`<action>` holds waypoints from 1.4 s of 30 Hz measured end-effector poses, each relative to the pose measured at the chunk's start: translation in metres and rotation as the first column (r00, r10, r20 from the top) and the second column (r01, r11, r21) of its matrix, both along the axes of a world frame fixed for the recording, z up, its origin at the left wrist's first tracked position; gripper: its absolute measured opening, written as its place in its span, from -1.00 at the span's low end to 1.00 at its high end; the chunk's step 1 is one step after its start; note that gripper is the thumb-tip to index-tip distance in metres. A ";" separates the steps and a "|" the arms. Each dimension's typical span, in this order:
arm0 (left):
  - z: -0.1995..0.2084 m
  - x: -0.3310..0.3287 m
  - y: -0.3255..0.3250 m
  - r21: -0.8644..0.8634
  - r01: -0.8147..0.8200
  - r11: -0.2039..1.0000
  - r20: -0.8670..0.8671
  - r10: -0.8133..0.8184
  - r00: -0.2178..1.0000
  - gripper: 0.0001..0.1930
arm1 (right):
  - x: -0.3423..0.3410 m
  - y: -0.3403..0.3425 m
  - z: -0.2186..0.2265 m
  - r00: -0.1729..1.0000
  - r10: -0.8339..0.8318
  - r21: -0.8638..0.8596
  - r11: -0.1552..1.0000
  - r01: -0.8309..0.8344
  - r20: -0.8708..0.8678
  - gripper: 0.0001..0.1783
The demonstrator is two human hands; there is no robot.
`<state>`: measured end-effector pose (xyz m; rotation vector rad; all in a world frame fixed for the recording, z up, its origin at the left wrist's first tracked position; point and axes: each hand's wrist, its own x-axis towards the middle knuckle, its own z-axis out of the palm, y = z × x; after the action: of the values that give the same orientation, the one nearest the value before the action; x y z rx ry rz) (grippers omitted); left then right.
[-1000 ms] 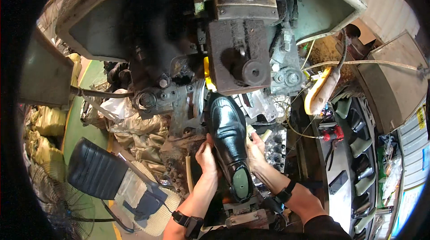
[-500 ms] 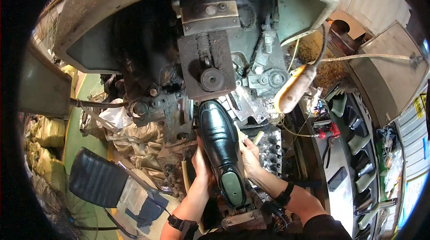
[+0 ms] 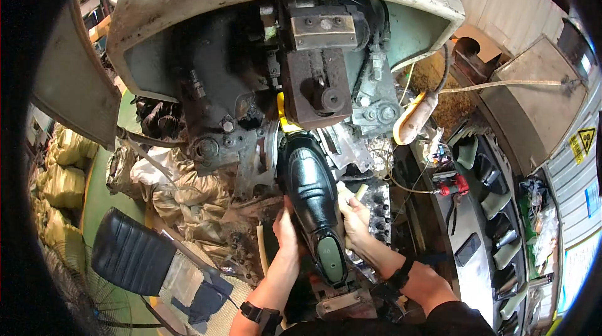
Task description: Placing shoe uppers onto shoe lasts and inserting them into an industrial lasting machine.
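A glossy black leather shoe (image 3: 307, 176) points its toe away from me at a machine, with a green shoe last (image 3: 330, 257) filling its heel opening. My left hand (image 3: 286, 232) is closed along the shoe's left side, its fingers partly hidden beneath. On the opposite side my right hand (image 3: 355, 215) grips the shoe, thumb up and fingers curled. A pale strip (image 3: 361, 192) sticks out beside those fingers. Just beyond the toe is a yellow piece (image 3: 287, 116), next to a dark metal block (image 3: 316, 85). Whether the toe touches the machine I cannot tell.
A lamp-like handle (image 3: 414, 119) hangs at right. Farther right, a rack (image 3: 495, 201) holds several shoes and lasts beside a metal ledge with a phone (image 3: 468, 248). At left stand a black-backed chair (image 3: 133, 251), a fan (image 3: 94, 292) and yellow sacks (image 3: 66, 185).
The view has shifted, and the block now appears farther right relative to the toe. The yellow piece has come into sight beyond the toe. Both hands keep hold of the shoe.
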<state>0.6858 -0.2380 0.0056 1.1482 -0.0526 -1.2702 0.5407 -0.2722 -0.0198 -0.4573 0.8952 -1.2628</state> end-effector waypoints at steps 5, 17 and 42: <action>0.003 -0.003 -0.001 -0.068 -0.024 0.997 -0.048 0.020 0.999 -0.55 | -0.001 0.000 0.005 1.000 -0.007 0.018 1.000 0.007 0.007 -0.67; 0.020 -0.004 0.001 -0.019 -0.047 0.999 -0.041 0.046 0.998 -0.56 | 0.002 -0.001 0.013 0.994 0.002 0.118 0.993 -0.015 0.110 -0.76; 0.011 0.000 -0.006 -0.058 0.006 0.998 -0.130 -0.013 0.991 -0.51 | 0.009 -0.004 0.010 0.980 0.023 0.130 0.990 -0.049 0.197 -0.66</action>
<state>0.6859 -0.2435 0.0163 1.0146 0.0025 -1.3415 0.5501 -0.2765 -0.0102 -0.2375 0.7959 -1.1836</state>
